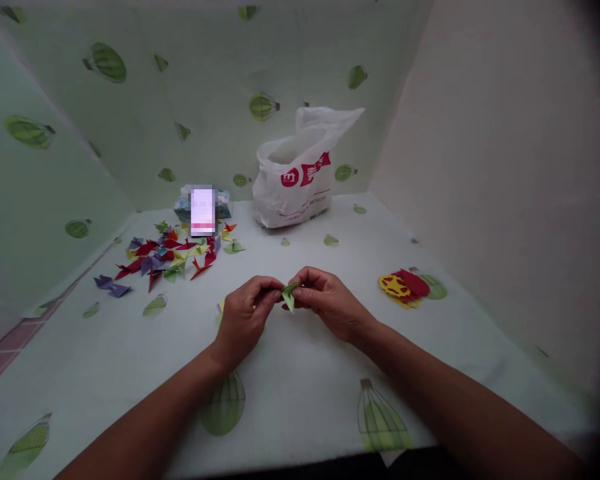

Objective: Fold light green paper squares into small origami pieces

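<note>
A small green folded paper piece (289, 297), apparently an origami crane, is held up over the table's middle. My left hand (243, 317) pinches its left side between thumb and fingers. From the other side my right hand (330, 303) grips it, thumb in front and fingers curled behind. A pointed end hangs down between the two hands. My fingertips hide part of the folds. Just left of my left hand, a bit of yellow (221, 307) peeks out, too covered to name.
Many-coloured folded paper cranes (153, 263) lie piled at the back left. Behind them, a lit phone (203, 210) leans on a blurred box (223, 202). A white plastic bag (295, 190) stands at the back. Red and yellow paper cut-outs (405, 287) lie to the right on the balloon-print cloth (300, 400).
</note>
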`<state>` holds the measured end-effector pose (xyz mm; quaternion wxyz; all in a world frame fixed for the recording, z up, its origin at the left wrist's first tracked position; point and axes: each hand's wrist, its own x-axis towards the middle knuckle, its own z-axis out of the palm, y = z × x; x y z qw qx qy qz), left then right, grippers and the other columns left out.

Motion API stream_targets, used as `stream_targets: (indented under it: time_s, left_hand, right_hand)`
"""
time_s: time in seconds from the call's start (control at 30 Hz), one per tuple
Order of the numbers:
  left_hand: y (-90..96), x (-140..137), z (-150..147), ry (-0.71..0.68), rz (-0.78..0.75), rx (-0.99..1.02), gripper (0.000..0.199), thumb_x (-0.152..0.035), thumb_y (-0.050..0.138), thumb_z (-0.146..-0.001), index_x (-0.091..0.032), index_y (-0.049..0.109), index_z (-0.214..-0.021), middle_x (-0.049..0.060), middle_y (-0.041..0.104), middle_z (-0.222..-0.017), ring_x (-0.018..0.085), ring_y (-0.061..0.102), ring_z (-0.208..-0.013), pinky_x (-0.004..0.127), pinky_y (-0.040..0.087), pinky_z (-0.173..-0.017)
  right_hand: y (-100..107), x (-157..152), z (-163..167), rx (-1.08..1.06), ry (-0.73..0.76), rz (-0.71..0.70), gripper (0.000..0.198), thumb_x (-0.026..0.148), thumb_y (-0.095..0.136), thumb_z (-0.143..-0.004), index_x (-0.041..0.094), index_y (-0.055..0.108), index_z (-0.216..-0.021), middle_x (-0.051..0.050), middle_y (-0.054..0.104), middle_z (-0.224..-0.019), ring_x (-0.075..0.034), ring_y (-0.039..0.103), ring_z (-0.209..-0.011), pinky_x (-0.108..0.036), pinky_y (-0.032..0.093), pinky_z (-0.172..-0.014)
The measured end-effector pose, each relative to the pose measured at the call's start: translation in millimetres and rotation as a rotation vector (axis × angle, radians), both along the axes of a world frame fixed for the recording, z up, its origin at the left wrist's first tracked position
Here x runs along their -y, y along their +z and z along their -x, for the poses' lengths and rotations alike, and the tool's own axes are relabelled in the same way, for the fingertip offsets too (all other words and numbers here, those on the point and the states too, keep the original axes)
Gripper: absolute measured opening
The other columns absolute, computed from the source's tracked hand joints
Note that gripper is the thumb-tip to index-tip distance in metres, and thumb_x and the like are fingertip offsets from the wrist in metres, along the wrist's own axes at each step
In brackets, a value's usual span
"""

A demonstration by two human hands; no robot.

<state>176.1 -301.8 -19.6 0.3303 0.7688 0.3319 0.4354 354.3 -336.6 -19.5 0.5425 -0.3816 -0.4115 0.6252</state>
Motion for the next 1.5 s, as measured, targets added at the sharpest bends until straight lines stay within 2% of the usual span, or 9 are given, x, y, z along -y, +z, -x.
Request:
stream_targets:
  time_s: [0.13,0.2,0.27,0.57,0.9,1.2,1.33,1.5]
  left_hand:
    - [-4.0,-1,-3,-0.061,0.304,0.125,0.014,-0.028,0.069,-0.085,-0.018,0.065,-0.092,0.001,0.070,-0.082,0.014,0.069,-0.071,0.025,0.055,-0.067]
    - [-5.7,-2,-3,-0.069,0.385,0.124,0.019,-0.031,0.072,-0.082,-0.018,0.065,-0.093,0.002,0.070,-0.084,0.015,0.070,-0.073,0.025,0.055,-0.068]
    - [-5.8,-1,-3,-0.057,0.401,0.092,0.020,-0.032,0.073,-0.081,-0.018,0.065,-0.094,0.003,0.071,-0.084,0.015,0.069,-0.074,0.026,0.055,-0.069]
    - [-3.2,5,-4,0.046,0.274,0.030,0.010,-0.025,0.067,-0.083,-0.019,0.062,-0.090,0.000,0.065,-0.077,0.012,0.062,-0.069,0.023,0.049,-0.063]
    - [-6.1,8,-5,0.049,0.231,0.081,0.011,-0.022,0.065,-0.085,-0.021,0.060,-0.094,-0.004,0.060,-0.071,0.009,0.058,-0.063,0.020,0.047,-0.059]
    - [-5.4,12,-5,0.089,-0.051,-0.029,0.007,-0.018,0.061,-0.089,-0.021,0.061,-0.095,-0.001,0.068,-0.082,0.011,0.064,-0.073,0.022,0.052,-0.068]
    - [-4.6,10,-3,0.057,-0.026,-0.037,0.002,-0.021,0.060,-0.090,-0.020,0.061,-0.091,0.001,0.067,-0.081,0.012,0.063,-0.070,0.024,0.051,-0.067]
    - [-3.3,0,-1,-0.098,-0.009,-0.052,0.011,-0.019,0.056,-0.092,-0.019,0.066,-0.095,0.004,0.066,-0.089,0.014,0.064,-0.078,0.026,0.051,-0.071]
  right_hand:
    - [0,0,0,0.047,-0.022,-0.010,0.018,0.024,0.076,-0.074,0.017,0.059,-0.075,0.003,0.062,-0.071,-0.011,0.061,-0.067,-0.029,0.050,-0.071]
    - [1,1,1,0.082,-0.043,-0.016,0.017,0.024,0.075,-0.074,0.017,0.060,-0.074,0.003,0.061,-0.069,-0.010,0.059,-0.064,-0.028,0.049,-0.068]
    - [1,1,1,0.113,-0.051,-0.016,0.016,0.024,0.075,-0.074,0.017,0.060,-0.073,0.004,0.060,-0.068,-0.009,0.058,-0.063,-0.028,0.049,-0.067]
    - [-4,1,5,0.222,-0.012,-0.052,0.018,0.029,0.072,-0.077,0.017,0.060,-0.074,0.003,0.060,-0.070,-0.011,0.061,-0.064,-0.028,0.049,-0.068]
    - [-4,2,5,0.294,-0.003,-0.050,0.024,0.034,0.072,-0.077,0.018,0.056,-0.072,0.003,0.058,-0.065,-0.011,0.060,-0.059,-0.028,0.048,-0.062]
    - [-1,5,8,0.376,-0.013,-0.039,0.027,0.037,0.070,-0.079,0.018,0.055,-0.069,0.004,0.054,-0.062,-0.011,0.057,-0.056,-0.026,0.045,-0.057]
    - [-1,5,7,0.373,-0.026,-0.028,0.024,0.031,0.069,-0.079,0.018,0.054,-0.065,0.004,0.054,-0.060,-0.010,0.056,-0.055,-0.026,0.044,-0.057]
    - [0,2,2,0.258,-0.021,-0.016,0.024,0.031,0.071,-0.077,0.018,0.055,-0.066,0.004,0.056,-0.062,-0.009,0.056,-0.054,-0.026,0.045,-0.057]
